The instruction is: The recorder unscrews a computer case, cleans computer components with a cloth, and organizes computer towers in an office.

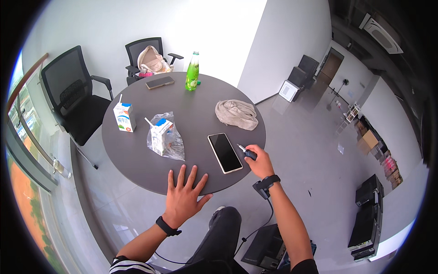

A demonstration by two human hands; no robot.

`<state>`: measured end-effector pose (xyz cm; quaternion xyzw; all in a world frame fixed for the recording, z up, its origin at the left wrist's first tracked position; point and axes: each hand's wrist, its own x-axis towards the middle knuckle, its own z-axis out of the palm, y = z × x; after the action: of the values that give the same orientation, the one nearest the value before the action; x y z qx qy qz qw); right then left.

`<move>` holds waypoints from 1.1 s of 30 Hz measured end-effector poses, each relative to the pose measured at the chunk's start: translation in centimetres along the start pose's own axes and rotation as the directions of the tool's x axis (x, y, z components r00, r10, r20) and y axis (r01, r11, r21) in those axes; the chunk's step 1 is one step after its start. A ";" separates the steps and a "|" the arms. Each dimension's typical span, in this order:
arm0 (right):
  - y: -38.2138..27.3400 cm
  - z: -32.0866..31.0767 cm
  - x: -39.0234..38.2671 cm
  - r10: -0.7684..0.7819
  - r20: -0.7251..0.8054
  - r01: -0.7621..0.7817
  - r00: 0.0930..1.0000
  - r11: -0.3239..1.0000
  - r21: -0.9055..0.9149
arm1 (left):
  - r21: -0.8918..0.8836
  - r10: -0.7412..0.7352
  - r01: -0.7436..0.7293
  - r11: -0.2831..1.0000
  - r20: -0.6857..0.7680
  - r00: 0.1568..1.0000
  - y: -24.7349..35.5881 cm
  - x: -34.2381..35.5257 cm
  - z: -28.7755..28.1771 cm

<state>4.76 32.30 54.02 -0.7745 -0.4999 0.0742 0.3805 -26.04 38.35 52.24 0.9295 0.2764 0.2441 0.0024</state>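
My right hand (259, 162) is closed round the dark handle of a short screwdriver (248, 154) at the table's right edge. Its silver shaft points up and left, toward a smartphone (225, 153) with a pale frame and black screen lying face up. Fingers spread, my left hand (185, 194) rests at the near edge of the round grey table (132, 157) and holds nothing. Beyond it, a white and blue drink carton (160, 137) with a straw sits in or against a crumpled clear plastic bag (175, 148).
Another carton (124, 117) with a straw stands at the left. A green bottle (192, 72) and a second phone (160, 82) are at the far side; a beige cloth (236, 114) lies right. Two black chairs (75, 98) flank the table. A dark box (264, 246) stands on the floor below.
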 end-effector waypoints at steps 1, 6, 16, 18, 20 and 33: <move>-0.3 -0.1 0.5 0.001 0.036 0.001 0.999 0.999 -0.045 | -0.008 -0.004 0.004 1.000 -0.003 1.000 -0.1 0.0 -0.1; -2.0 -2.0 5.4 0.060 0.097 -0.055 0.993 0.997 -0.051 | -0.023 -0.023 0.024 0.999 0.024 0.999 -0.6 0.2 -0.5; -2.3 1.3 17.3 -0.099 0.142 0.141 0.985 0.936 -0.323 | -0.044 -0.020 0.023 0.999 0.064 0.998 -0.6 0.3 -0.8; -3.3 1.9 18.1 0.070 0.147 0.002 0.987 0.898 -0.440 | -0.030 -0.049 0.051 0.998 0.055 0.997 -0.5 0.1 -0.9; -2.3 1.6 18.1 0.007 0.002 -0.006 1.000 0.932 -0.363 | -0.028 -0.039 0.040 0.999 0.049 0.998 -0.3 0.2 -1.1; -15.5 -32.4 -6.6 -0.216 -0.444 0.478 0.870 0.594 0.647 | 0.047 -0.043 0.039 0.998 0.079 0.996 0.2 0.8 -1.2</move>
<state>6.48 13.41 85.21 -0.4391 -0.5005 0.0672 0.7430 -25.94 38.39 53.70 0.9325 0.3005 0.2005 -0.0026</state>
